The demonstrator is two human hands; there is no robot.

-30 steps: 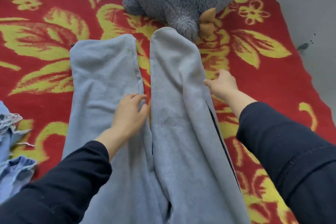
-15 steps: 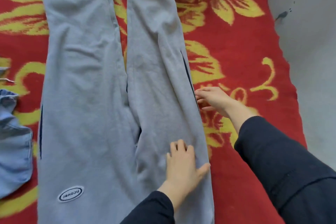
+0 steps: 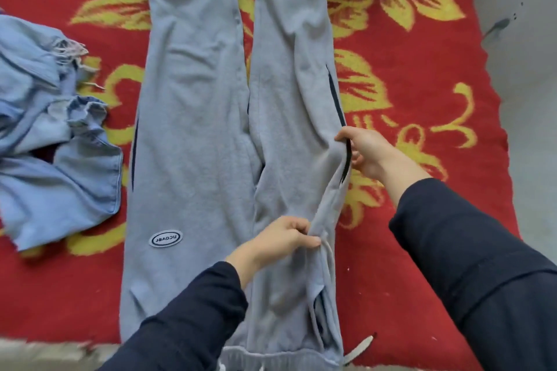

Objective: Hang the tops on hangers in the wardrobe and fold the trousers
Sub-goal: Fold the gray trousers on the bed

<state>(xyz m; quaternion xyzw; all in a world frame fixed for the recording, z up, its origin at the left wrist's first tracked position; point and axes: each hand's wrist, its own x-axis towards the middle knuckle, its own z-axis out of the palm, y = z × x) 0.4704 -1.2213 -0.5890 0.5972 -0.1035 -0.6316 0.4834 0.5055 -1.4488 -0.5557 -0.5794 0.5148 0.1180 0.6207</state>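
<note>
Flat a moment ago, both hands now have fingers clamped on the grey sweatpants [image 3: 193,129]: left hand [image 3: 280,238] pinching a fold near the hip, right hand [image 3: 364,150] gripping the striped outer seam. The sweatpants lie spread on the red floral blanket [image 3: 422,220], with a blue denim garment [image 3: 60,175] alongside.

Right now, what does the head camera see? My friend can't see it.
The left hand and right hand pinch the right edge of pale grey fleece trousers spread on a red blanket with yellow flowers. A crumpled light blue denim garment lies beside them.
</note>
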